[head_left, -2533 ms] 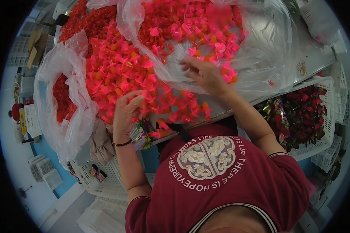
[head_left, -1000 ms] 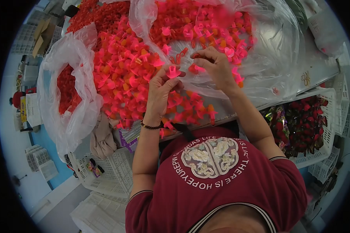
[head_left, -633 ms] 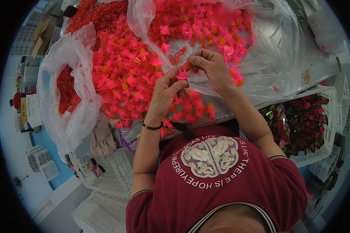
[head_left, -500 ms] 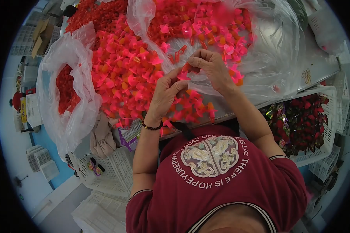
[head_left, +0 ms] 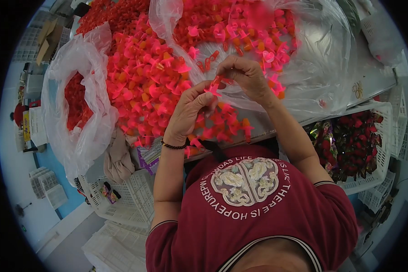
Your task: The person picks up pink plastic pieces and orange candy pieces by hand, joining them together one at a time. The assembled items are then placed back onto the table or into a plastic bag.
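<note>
Over the heap of pink and orange plastic pieces, my left hand (head_left: pixel 189 109) pinches a small pink plastic piece (head_left: pixel 213 89) between thumb and fingers. My right hand (head_left: pixel 245 78) is just to the right of it, fingers curled and pinched on a small red plastic part (head_left: pixel 226 81) that touches or nearly touches the pink piece. Loose red clips (head_left: pixel 207 62) lie on clear plastic beyond the hands. A large pile of pink pieces (head_left: pixel 143 81) spreads to the left, and a smaller group (head_left: pixel 222 123) lies under and in front of my hands.
Clear plastic bags (head_left: pixel 326 54) cover the metal table at the right. At the left is another bag (head_left: pixel 93 95) of red parts. A white crate (head_left: pixel 384 149) at the right holds dark red wrapped items. White baskets (head_left: pixel 136 199) stand at the lower left, by a beige cloth (head_left: pixel 119 158).
My left wrist has shifted slightly left. My right hand has tilted a little, and a gap now shows between the fingertips of both hands, with the red part visible there.
</note>
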A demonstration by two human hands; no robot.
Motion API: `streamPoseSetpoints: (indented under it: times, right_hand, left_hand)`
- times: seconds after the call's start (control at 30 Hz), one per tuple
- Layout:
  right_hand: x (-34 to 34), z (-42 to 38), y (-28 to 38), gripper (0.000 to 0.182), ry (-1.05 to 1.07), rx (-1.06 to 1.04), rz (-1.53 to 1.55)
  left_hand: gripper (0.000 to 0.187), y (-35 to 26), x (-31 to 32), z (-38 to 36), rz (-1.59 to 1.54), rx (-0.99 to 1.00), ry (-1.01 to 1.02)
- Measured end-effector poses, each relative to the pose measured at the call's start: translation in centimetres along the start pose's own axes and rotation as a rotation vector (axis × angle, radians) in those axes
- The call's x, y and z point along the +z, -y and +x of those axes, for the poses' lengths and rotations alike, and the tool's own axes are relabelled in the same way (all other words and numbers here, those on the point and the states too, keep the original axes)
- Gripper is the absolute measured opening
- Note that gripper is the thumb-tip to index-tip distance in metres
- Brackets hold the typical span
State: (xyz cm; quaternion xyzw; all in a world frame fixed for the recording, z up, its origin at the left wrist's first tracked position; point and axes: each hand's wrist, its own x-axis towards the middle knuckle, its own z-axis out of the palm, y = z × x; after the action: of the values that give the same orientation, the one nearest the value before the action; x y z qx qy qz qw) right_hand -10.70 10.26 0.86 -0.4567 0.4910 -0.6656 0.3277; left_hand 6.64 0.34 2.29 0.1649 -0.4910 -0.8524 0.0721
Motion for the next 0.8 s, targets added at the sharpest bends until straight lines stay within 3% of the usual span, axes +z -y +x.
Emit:
streamPoseSetpoints:
  times: [0.13, 0.2, 0.33, 0.43, 0.5, 0.53, 0.6, 0.8]
  right_hand:
    - [0.1, 0.1, -1.1, 0.016, 0.125, -0.158, -0.037]
    - [0.8, -0.4, -0.9, 0.014, 0.075, -0.026, 0.149]
    - [1.6, -0.8, -0.1, 0.012, -0.039, 0.11, 0.18]
    - [0.9, -0.4, -0.3, 0.019, -0.064, 0.13, 0.094]
    - [0.5, -0.3, -0.6, 0.024, 0.107, 0.149, -0.428]
    - [0.7, -0.4, -0.8, 0.024, 0.109, 0.146, -0.429]
    - [1.8, -0.5, -1.2, 0.029, 0.075, -0.066, -0.531]
    - [4.6, 1.2, -2.3, 0.028, 0.086, -0.013, -0.488]
  left_hand:
    - [0.034, -0.2, 0.1, -0.4, -0.092, -0.095, 0.037]
    - [0.032, -0.5, 0.3, -0.4, -0.04, -0.09, 0.02]
    - [0.029, -0.1, 0.4, -0.4, 0.147, -0.039, -0.078]
    - [0.03, -0.9, 0.6, -0.4, 0.284, -0.063, -0.088]
    - [0.029, -0.8, 0.8, -0.5, 0.304, -0.052, -0.101]
    - [0.028, -0.8, 1.0, -0.6, 0.322, -0.042, -0.117]
    - [0.027, -0.6, 1.2, -0.9, 0.339, -0.019, -0.164]
    - [0.031, 0.4, 0.2, -2.1, 0.563, 0.058, -0.424]
